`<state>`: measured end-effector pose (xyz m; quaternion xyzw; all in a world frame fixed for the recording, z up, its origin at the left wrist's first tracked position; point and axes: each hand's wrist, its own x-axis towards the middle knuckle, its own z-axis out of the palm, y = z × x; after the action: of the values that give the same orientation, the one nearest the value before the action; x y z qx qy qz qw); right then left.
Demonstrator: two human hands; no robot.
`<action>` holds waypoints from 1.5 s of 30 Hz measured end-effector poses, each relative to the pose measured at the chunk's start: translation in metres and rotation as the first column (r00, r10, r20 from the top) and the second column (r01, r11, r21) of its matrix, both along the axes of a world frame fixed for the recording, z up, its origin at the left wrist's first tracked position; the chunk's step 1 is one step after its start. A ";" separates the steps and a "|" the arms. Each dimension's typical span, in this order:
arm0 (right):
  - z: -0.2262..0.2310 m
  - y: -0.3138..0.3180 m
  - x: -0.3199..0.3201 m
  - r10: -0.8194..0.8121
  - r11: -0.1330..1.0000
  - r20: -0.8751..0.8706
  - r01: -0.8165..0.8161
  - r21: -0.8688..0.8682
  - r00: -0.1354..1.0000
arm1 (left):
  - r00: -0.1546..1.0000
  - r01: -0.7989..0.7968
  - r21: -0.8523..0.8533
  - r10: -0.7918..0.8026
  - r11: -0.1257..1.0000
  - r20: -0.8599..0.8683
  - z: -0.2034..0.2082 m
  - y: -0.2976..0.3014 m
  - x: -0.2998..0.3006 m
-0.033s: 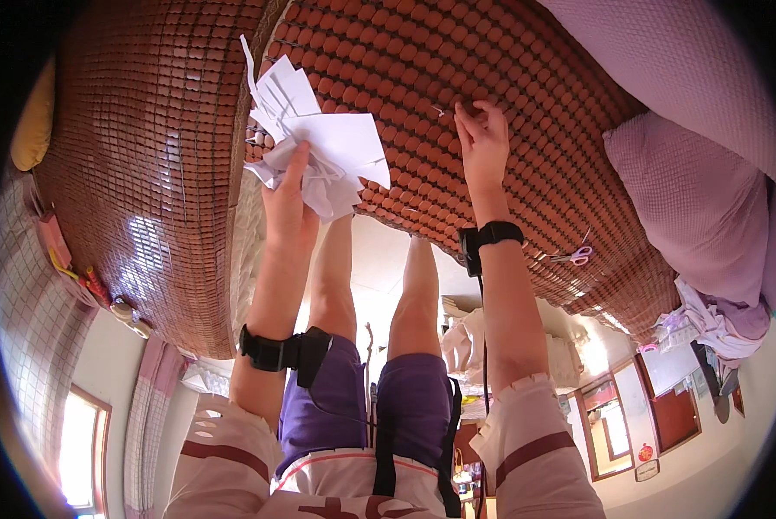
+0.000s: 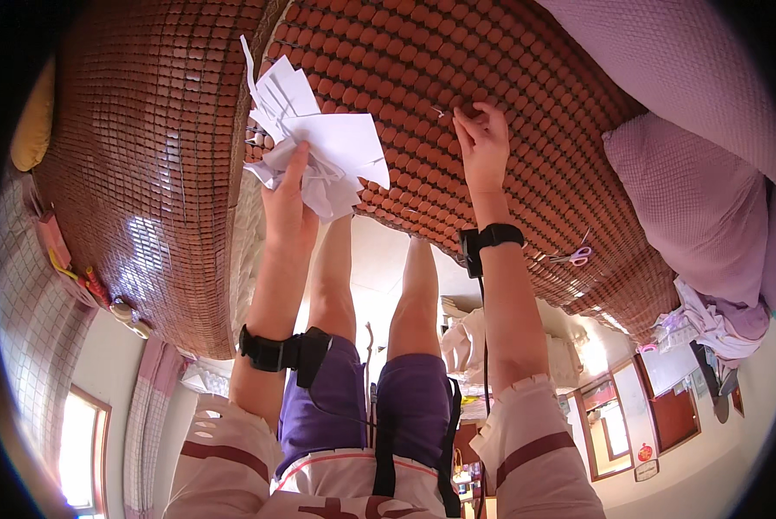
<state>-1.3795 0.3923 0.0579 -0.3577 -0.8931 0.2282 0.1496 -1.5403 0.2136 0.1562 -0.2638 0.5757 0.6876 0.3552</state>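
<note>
My left hand (image 2: pixel 291 199) is closed around a loose bunch of white paper pieces (image 2: pixel 340 143). Some of the pieces are flat, others crumpled or cut into thin strips, and they fan out beyond my thumb. To the right, my right hand (image 2: pixel 485 147) hovers over the brown tile mat (image 2: pixel 405 78) with its fingers curled and the thumb and forefinger drawn together. Whatever may be between those fingertips is too small to make out. A tiny white scrap (image 2: pixel 440 112) shows against the mat just left of them.
Scissors with purple handles (image 2: pixel 581 256) lie on the mat at the right. Purple quilted bedding (image 2: pixel 686 190) is piled beyond them. Crumpled cloth (image 2: pixel 721 324) rests by the mat's right edge, and a yellow cushion (image 2: pixel 33 121) sits at the far left.
</note>
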 end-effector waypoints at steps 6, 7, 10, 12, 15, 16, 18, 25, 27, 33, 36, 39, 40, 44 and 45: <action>0.003 -0.001 -0.001 -0.166 0.967 -0.093 0.144 -0.211 0.982 | 1.000 0.004 0.008 -0.004 1.000 -0.002 -0.002 0.002 -0.003; 0.003 -0.001 -0.002 -0.173 0.965 -0.101 0.148 -0.216 0.980 | 1.000 0.001 0.005 -0.001 1.000 0.001 -0.002 0.002 -0.003; -0.001 0.002 -0.003 -0.160 0.973 -0.100 0.140 -0.186 0.982 | 1.000 -0.013 -0.010 0.013 1.000 0.021 -0.002 0.002 -0.003; -0.004 0.003 -0.003 -0.145 0.977 -0.087 0.129 -0.169 0.986 | 1.000 -0.003 -0.014 0.004 1.000 0.020 -0.003 0.003 -0.003; -0.008 0.004 -0.004 -0.115 0.988 -0.050 0.109 -0.112 0.992 | 1.000 -0.001 -0.014 0.002 1.000 0.016 -0.004 0.005 -0.002; -0.009 0.004 -0.005 -0.096 0.994 -0.028 0.095 -0.051 0.995 | 1.000 -0.010 -0.018 0.011 1.000 0.019 -0.004 0.005 -0.003; -0.009 0.004 -0.006 -0.120 0.992 -0.053 0.117 -0.044 0.991 | 1.000 -0.007 -0.013 0.007 1.000 0.018 -0.004 0.007 -0.003; 0.012 -0.010 -0.006 -0.349 0.816 -0.150 0.220 -0.535 0.925 | 0.999 0.030 -0.024 -0.030 0.999 0.014 -0.004 0.006 -0.004; 0.015 -0.014 -0.011 -0.404 0.754 -0.116 0.258 -0.604 0.908 | 1.000 0.007 -0.020 -0.006 1.000 0.023 -0.005 0.004 -0.002; 0.018 -0.012 -0.020 -0.304 0.820 -0.011 0.255 -0.512 0.953 | 0.999 -0.008 -0.014 0.008 1.000 0.035 -0.008 0.001 -0.001; 0.015 -0.012 -0.021 -0.180 0.912 0.036 0.181 -0.368 0.983 | 0.999 -0.011 -0.015 0.012 1.000 0.034 -0.007 0.001 -0.002; 0.011 -0.012 -0.021 -0.066 0.983 0.091 0.080 -0.162 0.994 | 1.000 -0.006 -0.008 0.007 1.000 0.030 -0.007 0.002 -0.003; 0.009 -0.012 -0.022 -0.061 0.987 0.085 0.073 -0.140 0.994 | 1.000 -0.002 -0.002 0.002 1.000 0.022 -0.006 0.002 -0.003; 0.003 -0.010 -0.026 -0.092 0.985 0.058 0.099 -0.138 0.994 | 1.000 -0.006 -0.001 0.006 1.000 0.023 -0.006 0.002 0.000; 0.002 -0.009 -0.027 -0.115 0.979 0.055 0.123 -0.165 0.992 | 1.000 -0.009 0.001 0.009 1.000 0.025 -0.006 0.002 0.001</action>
<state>-1.4061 0.3834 0.0596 -0.4269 -0.8508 0.2852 0.1122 -1.5395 0.2157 0.1502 -0.2747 0.5696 0.6861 0.3597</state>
